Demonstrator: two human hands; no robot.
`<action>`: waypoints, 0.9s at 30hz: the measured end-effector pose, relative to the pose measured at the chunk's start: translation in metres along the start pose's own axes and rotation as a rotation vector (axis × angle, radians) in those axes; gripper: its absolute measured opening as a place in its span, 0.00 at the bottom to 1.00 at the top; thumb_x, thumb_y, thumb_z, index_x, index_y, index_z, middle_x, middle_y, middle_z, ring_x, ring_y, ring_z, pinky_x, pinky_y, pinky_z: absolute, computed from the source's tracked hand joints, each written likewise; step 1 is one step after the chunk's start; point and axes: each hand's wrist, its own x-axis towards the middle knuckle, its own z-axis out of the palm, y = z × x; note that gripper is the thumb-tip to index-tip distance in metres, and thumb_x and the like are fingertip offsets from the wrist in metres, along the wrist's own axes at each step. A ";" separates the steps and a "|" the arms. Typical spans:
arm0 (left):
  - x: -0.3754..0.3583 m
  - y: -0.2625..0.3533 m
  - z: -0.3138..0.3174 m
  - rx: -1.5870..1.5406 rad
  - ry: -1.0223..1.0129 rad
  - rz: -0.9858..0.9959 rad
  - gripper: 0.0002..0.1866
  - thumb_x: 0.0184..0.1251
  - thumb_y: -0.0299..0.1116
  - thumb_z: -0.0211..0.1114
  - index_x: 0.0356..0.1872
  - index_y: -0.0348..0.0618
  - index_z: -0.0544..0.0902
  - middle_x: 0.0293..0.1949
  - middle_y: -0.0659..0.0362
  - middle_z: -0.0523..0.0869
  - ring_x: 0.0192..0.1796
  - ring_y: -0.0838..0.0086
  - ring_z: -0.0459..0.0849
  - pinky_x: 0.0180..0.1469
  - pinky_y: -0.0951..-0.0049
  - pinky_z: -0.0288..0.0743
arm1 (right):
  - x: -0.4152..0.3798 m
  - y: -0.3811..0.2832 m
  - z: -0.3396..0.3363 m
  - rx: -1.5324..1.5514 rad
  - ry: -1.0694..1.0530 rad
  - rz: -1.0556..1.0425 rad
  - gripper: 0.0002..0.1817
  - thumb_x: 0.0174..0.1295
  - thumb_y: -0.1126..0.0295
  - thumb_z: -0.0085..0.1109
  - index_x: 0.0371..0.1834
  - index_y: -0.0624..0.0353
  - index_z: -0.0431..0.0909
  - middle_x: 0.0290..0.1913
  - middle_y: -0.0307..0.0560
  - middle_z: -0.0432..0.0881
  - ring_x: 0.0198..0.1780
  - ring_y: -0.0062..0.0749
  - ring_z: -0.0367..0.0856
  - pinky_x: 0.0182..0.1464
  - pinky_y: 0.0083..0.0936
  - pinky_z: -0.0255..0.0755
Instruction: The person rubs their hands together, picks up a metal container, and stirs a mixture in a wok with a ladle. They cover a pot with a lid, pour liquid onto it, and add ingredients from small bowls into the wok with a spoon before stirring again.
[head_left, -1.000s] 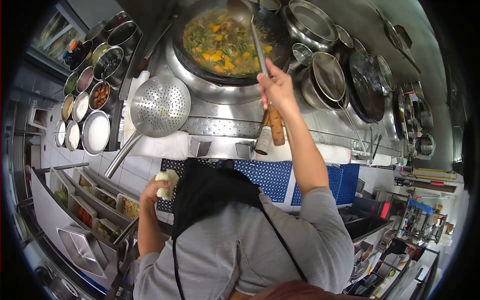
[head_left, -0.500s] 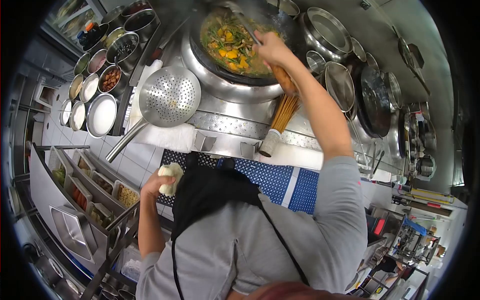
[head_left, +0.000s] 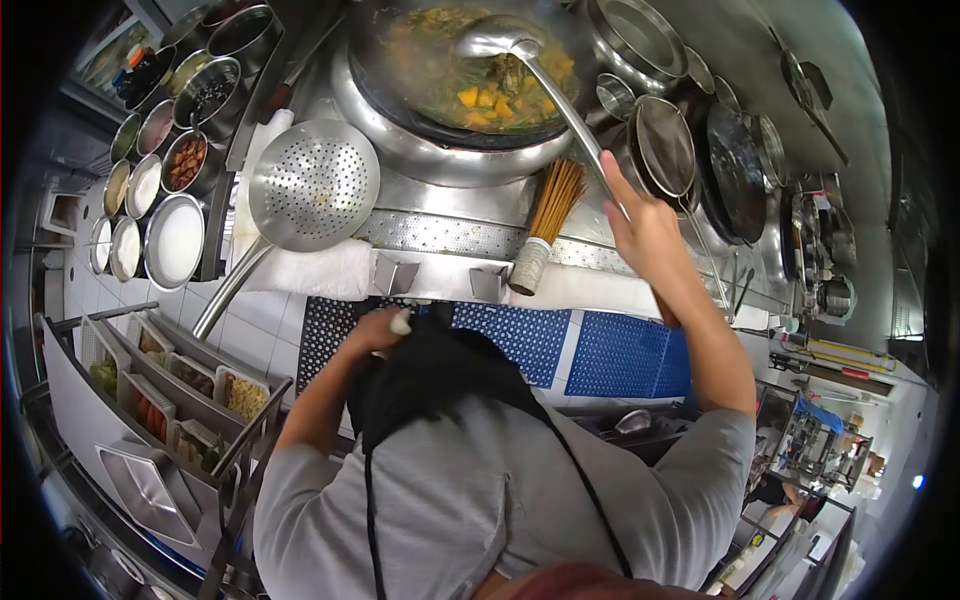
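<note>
My right hand point(head_left: 645, 235) is closed round the handle of a long steel ladle point(head_left: 570, 112), its index finger stretched along the shaft. The ladle's bowl hovers over a wok point(head_left: 440, 132) set in a round steel burner ring. Steam rises from the wok, which holds green stalks and orange-yellow chunks in liquid point(head_left: 485, 100). Low on the left, my left hand point(head_left: 378, 330) is at the black apron, closed on a white cloth point(head_left: 401, 322) of which only a small bit shows. The apron partly hides those fingers.
A perforated strainer point(head_left: 315, 185) rests on a white towel left of the wok. A bamboo brush point(head_left: 545, 225) lies on the steel ledge. Pots of ingredients point(head_left: 175, 240) stand at left, above bins of vegetables point(head_left: 245, 395). Strainers and pans point(head_left: 735, 175) crowd the right.
My right hand has drawn back right and toward me, raising the ladle so its bowl shows above the wok. My left hand has carried the cloth rightward against the apron.
</note>
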 end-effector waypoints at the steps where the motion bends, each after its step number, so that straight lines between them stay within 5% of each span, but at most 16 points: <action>1: 0.019 -0.001 0.025 0.030 0.019 0.066 0.23 0.52 0.40 0.72 0.50 0.47 0.78 0.45 0.45 0.86 0.49 0.47 0.84 0.50 0.52 0.78 | -0.008 -0.015 -0.015 0.166 -0.019 0.059 0.36 0.63 0.75 0.57 0.76 0.45 0.62 0.28 0.62 0.80 0.22 0.46 0.82 0.27 0.37 0.76; 3: 0.043 0.037 0.038 0.047 -0.142 0.116 0.25 0.56 0.43 0.69 0.52 0.42 0.77 0.43 0.43 0.85 0.51 0.47 0.83 0.52 0.51 0.76 | -0.028 -0.033 -0.037 0.462 -0.152 0.232 0.33 0.65 0.73 0.59 0.74 0.48 0.65 0.24 0.57 0.76 0.18 0.33 0.75 0.27 0.33 0.72; 6: 0.081 0.062 0.082 0.085 -0.094 0.398 0.20 0.66 0.40 0.60 0.56 0.43 0.76 0.47 0.42 0.84 0.52 0.46 0.83 0.53 0.50 0.76 | -0.045 -0.055 -0.066 0.786 -0.381 0.491 0.32 0.67 0.76 0.57 0.76 0.46 0.63 0.18 0.29 0.68 0.16 0.14 0.66 0.19 0.20 0.64; 8: 0.096 0.086 0.087 0.053 -0.100 0.557 0.20 0.70 0.38 0.55 0.59 0.43 0.74 0.49 0.42 0.84 0.48 0.46 0.84 0.50 0.51 0.77 | -0.039 -0.035 -0.048 0.651 -0.364 0.369 0.33 0.67 0.75 0.58 0.76 0.47 0.63 0.18 0.30 0.67 0.14 0.13 0.65 0.17 0.20 0.62; 9: 0.084 0.135 0.039 0.023 -0.366 0.393 0.18 0.67 0.35 0.57 0.55 0.43 0.76 0.45 0.46 0.86 0.45 0.54 0.86 0.50 0.58 0.78 | -0.025 -0.028 -0.044 0.558 -0.408 0.391 0.33 0.66 0.75 0.58 0.75 0.48 0.63 0.20 0.36 0.73 0.16 0.19 0.70 0.21 0.23 0.66; 11: 0.111 0.131 0.063 -0.256 -0.679 0.295 0.13 0.64 0.32 0.59 0.48 0.42 0.79 0.40 0.53 0.87 0.41 0.63 0.85 0.47 0.63 0.78 | 0.006 -0.016 -0.027 0.348 -0.373 0.317 0.33 0.65 0.75 0.59 0.75 0.49 0.63 0.26 0.49 0.81 0.21 0.34 0.77 0.29 0.27 0.73; 13: 0.123 0.114 0.088 -0.302 -0.687 0.382 0.14 0.63 0.35 0.62 0.49 0.44 0.80 0.40 0.54 0.88 0.44 0.65 0.86 0.50 0.61 0.79 | 0.024 -0.001 0.005 0.119 -0.220 0.129 0.34 0.64 0.75 0.60 0.75 0.51 0.63 0.36 0.63 0.85 0.28 0.50 0.83 0.39 0.31 0.76; 16: 0.124 0.117 0.079 -0.326 -0.680 0.437 0.14 0.61 0.35 0.64 0.47 0.44 0.81 0.40 0.54 0.88 0.45 0.65 0.86 0.51 0.60 0.79 | 0.026 -0.007 -0.008 0.256 -0.241 0.226 0.34 0.63 0.76 0.60 0.74 0.53 0.64 0.48 0.73 0.79 0.41 0.65 0.80 0.50 0.33 0.74; 19: 0.119 0.117 0.080 -0.298 -0.697 0.436 0.15 0.60 0.36 0.64 0.48 0.44 0.81 0.41 0.54 0.88 0.46 0.64 0.86 0.51 0.60 0.78 | -0.006 -0.012 -0.052 0.219 -0.277 0.204 0.33 0.61 0.77 0.61 0.73 0.54 0.66 0.46 0.72 0.80 0.38 0.64 0.81 0.46 0.30 0.75; 22: 0.123 0.118 0.085 -0.268 -0.704 0.433 0.16 0.59 0.37 0.65 0.48 0.44 0.81 0.42 0.53 0.88 0.47 0.62 0.86 0.52 0.60 0.78 | -0.025 -0.005 -0.078 0.125 -0.354 0.155 0.36 0.61 0.76 0.60 0.75 0.57 0.61 0.29 0.71 0.78 0.32 0.64 0.81 0.37 0.46 0.74; 27: 0.134 0.113 0.091 -0.199 -0.716 0.411 0.18 0.58 0.39 0.66 0.48 0.44 0.81 0.43 0.52 0.88 0.49 0.61 0.86 0.54 0.59 0.78 | 0.039 0.046 -0.013 -0.278 -0.309 0.074 0.38 0.61 0.77 0.57 0.76 0.63 0.55 0.24 0.66 0.80 0.28 0.59 0.83 0.36 0.51 0.75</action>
